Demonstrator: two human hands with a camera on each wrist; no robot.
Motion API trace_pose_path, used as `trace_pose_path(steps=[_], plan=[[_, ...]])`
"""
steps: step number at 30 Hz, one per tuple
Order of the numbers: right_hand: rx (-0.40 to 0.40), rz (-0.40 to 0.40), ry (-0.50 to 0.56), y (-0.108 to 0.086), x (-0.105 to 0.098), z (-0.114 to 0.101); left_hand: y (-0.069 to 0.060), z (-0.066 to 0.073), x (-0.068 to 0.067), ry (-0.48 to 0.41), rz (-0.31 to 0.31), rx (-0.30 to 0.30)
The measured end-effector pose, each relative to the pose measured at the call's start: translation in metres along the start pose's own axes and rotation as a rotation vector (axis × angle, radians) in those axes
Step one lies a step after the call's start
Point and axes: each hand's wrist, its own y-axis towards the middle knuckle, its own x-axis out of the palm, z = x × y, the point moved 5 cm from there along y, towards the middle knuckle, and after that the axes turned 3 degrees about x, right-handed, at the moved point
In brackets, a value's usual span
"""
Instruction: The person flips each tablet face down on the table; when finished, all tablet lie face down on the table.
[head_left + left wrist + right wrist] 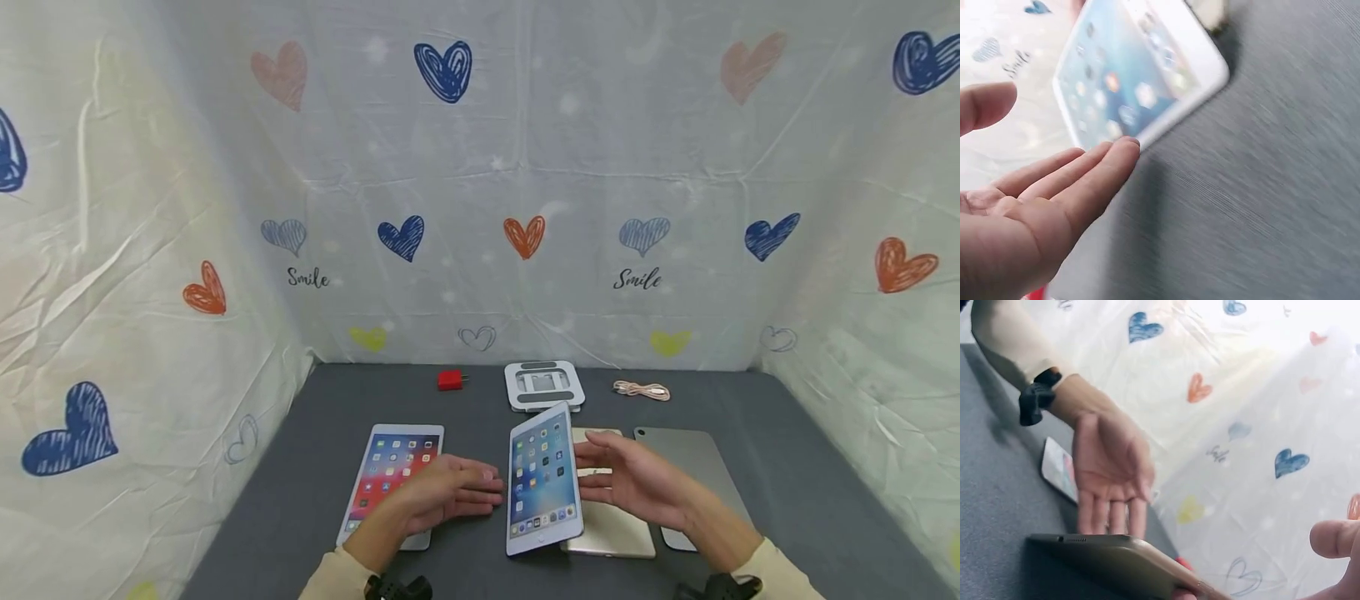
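A white tablet with a lit blue home screen (542,475) stands tilted between the two hands; whether its lower edge touches anything I cannot tell. My left hand (457,492) has its fingers straight, with the fingertips at the tablet's edge in the left wrist view; contact is unclear. My right hand (637,479) is at the tablet's right edge, thumb apart from it. In the right wrist view, a fingertip (1183,594) meets the tablet's gold-toned back (1104,559). Beneath the right hand lies a gold tablet (611,532), face down.
A tablet with a red and blue screen (375,475) lies partly under the left forearm. A grey tablet (693,458) lies face down at right. Along the back are a red charger plug (450,381), a white folding stand (543,397) and a coiled cable (641,390).
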Motion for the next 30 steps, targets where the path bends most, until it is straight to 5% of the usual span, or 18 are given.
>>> trace_pose_path(steps=[8,13,30], plan=[[-0.011,-0.026,-0.034,0.000,0.013,-0.018,-0.009,0.058,0.025,-0.071,-0.092,0.124],[-0.047,-0.059,-0.031,0.005,0.028,-0.026,-0.011,0.082,0.040,-0.082,-0.169,0.154],[-0.101,-0.061,-0.011,0.030,0.060,-0.032,-0.014,0.096,0.022,-0.004,-0.061,0.150]])
